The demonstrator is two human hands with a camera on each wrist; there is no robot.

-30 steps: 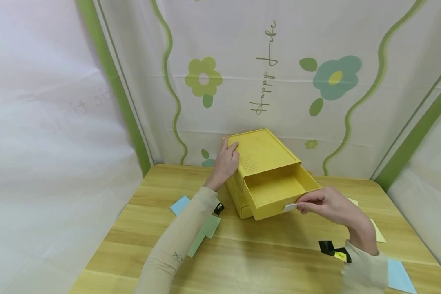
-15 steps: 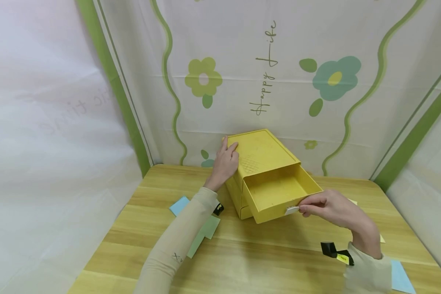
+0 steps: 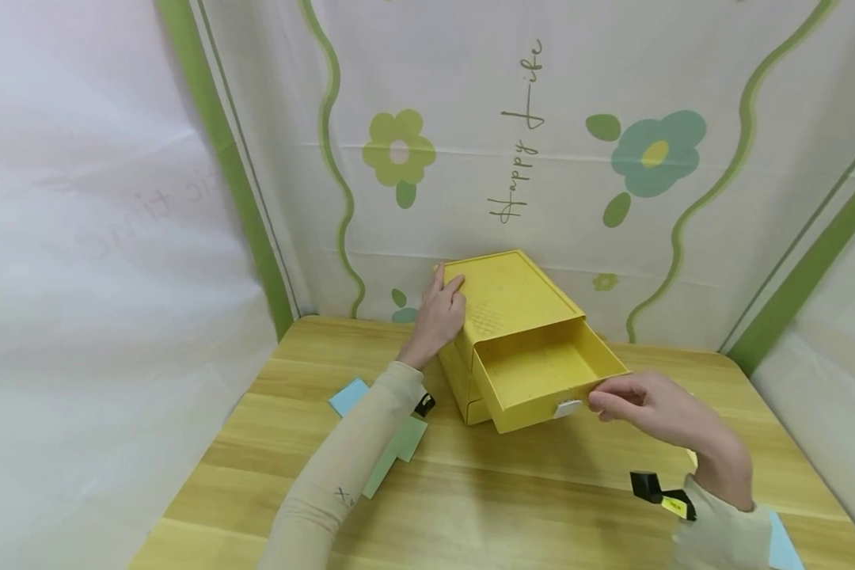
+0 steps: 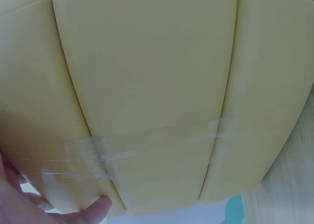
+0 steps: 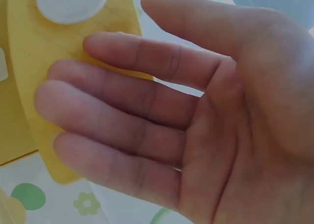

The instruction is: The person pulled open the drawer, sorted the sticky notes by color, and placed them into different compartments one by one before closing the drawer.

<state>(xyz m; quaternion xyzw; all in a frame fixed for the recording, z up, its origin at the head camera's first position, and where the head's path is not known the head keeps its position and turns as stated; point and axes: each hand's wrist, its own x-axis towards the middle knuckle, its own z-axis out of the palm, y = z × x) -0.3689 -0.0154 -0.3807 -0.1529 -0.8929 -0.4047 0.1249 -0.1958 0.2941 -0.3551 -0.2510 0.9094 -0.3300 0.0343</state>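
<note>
A yellow drawer cabinet (image 3: 513,293) stands at an angle on the table against the back sheet. Its top drawer (image 3: 541,376) is pulled out, and I see nothing inside it. On the drawer's front sits a white handle (image 3: 567,408), also visible as a white tab (image 5: 72,2) in the right wrist view. My left hand (image 3: 438,321) rests on the cabinet's upper left edge; one fingertip (image 4: 100,207) touches the side wall, where clear tape shows. Just right of the handle is my right hand (image 3: 644,404), its fingers (image 5: 122,111) relaxed, with nothing held, near the drawer's corner.
Blue paper (image 3: 349,396) and green paper (image 3: 397,451) lie on the wooden table (image 3: 484,507) near the left forearm. More blue paper (image 3: 784,542) lies by the right sleeve. A patterned white sheet (image 3: 456,198) stands behind the cabinet.
The drawer has slid slightly farther out. My right hand has let go of the handle and moved a little right. The left hand has stayed in place.
</note>
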